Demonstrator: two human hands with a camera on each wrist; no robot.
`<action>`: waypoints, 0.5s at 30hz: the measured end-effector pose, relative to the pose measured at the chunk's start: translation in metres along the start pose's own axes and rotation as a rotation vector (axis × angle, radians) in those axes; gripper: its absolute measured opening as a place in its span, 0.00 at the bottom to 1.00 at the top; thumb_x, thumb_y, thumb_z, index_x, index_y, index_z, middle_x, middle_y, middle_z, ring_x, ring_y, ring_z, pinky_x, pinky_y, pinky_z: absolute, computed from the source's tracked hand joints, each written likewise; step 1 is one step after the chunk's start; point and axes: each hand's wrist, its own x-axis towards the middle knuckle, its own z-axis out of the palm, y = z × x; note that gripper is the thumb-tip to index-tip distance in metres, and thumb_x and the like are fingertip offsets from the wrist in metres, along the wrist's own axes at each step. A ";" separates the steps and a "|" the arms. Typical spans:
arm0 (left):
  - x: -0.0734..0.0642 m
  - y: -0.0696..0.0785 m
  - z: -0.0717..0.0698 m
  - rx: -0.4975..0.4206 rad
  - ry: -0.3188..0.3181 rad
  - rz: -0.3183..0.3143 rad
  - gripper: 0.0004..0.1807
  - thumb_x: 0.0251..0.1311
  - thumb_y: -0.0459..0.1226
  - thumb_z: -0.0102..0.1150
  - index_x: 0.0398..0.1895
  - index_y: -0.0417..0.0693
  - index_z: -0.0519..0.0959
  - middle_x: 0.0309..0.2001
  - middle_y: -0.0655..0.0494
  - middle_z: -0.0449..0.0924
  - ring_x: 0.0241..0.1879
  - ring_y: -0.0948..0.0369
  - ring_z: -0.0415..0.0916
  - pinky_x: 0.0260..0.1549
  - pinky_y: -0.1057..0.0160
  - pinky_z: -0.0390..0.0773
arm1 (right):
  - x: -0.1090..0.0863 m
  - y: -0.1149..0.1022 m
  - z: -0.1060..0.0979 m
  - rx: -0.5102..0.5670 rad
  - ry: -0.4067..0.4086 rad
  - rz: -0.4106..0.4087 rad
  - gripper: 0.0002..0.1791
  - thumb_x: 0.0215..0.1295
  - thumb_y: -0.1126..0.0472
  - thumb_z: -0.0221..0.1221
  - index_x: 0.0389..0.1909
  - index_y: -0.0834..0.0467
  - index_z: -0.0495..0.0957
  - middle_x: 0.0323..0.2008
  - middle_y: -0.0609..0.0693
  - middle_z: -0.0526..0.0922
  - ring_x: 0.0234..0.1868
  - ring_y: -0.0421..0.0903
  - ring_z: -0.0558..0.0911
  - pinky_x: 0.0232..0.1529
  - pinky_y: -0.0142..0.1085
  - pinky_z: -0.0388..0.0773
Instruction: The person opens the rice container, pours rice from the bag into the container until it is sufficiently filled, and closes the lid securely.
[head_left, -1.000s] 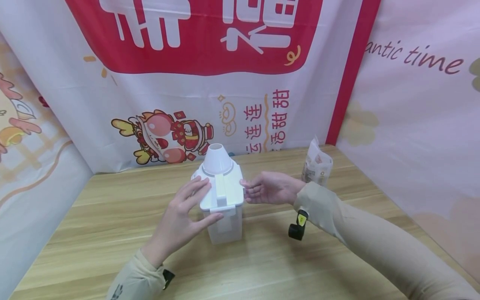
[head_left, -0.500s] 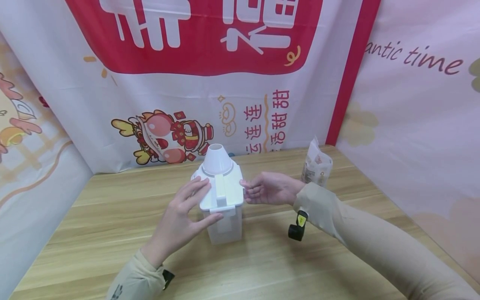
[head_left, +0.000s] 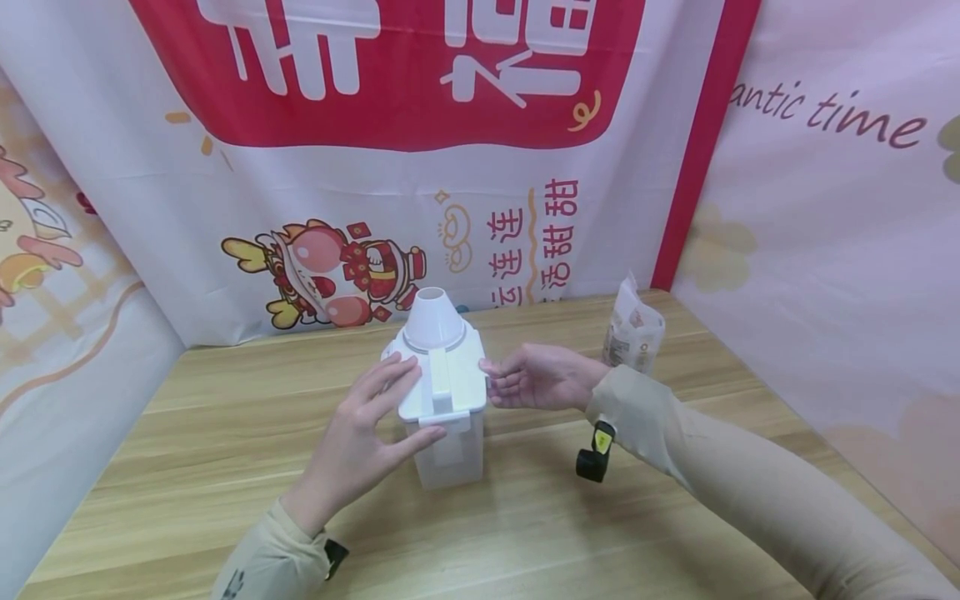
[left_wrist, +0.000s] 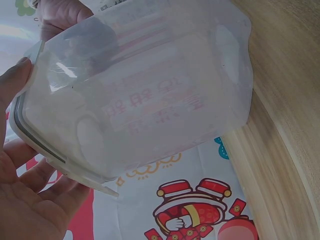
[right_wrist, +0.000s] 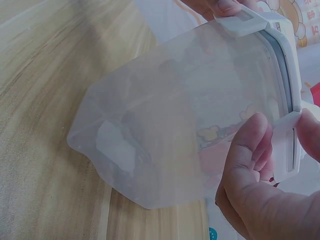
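A translucent plastic container (head_left: 453, 462) stood upright on the wooden bench (head_left: 225, 433), its white lid (head_left: 468, 379) topped by a cone (head_left: 433, 321). The left hand (head_left: 363, 433) held the lid, fingers spread over it, thumb at the front latch (head_left: 453, 422); the right hand (head_left: 546, 377) pinched the side latch (right_wrist: 286, 155). Doing this well probably meant bracing the lid while working the latch gently. No brand showed on the container; the packet's (head_left: 637, 335) print was too small. The wall cloths (head_left: 832, 250) read "antic time", "连连" and "甜甜".
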 end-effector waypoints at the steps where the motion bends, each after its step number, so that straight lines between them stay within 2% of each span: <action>1: 0.000 0.000 0.000 0.000 0.000 0.002 0.42 0.45 0.48 0.78 0.63 0.39 0.75 0.66 0.49 0.70 0.68 0.48 0.61 0.62 0.40 0.64 | 0.000 0.000 0.000 -0.001 -0.001 -0.001 0.08 0.67 0.68 0.59 0.45 0.66 0.77 0.37 0.58 0.81 0.38 0.50 0.81 0.56 0.42 0.77; 15: 0.000 0.000 0.000 0.002 0.000 -0.002 0.42 0.45 0.49 0.78 0.62 0.39 0.75 0.66 0.49 0.70 0.68 0.48 0.61 0.62 0.40 0.64 | 0.000 0.001 -0.001 0.014 -0.002 0.000 0.08 0.66 0.68 0.60 0.45 0.66 0.77 0.37 0.58 0.82 0.38 0.49 0.81 0.56 0.42 0.76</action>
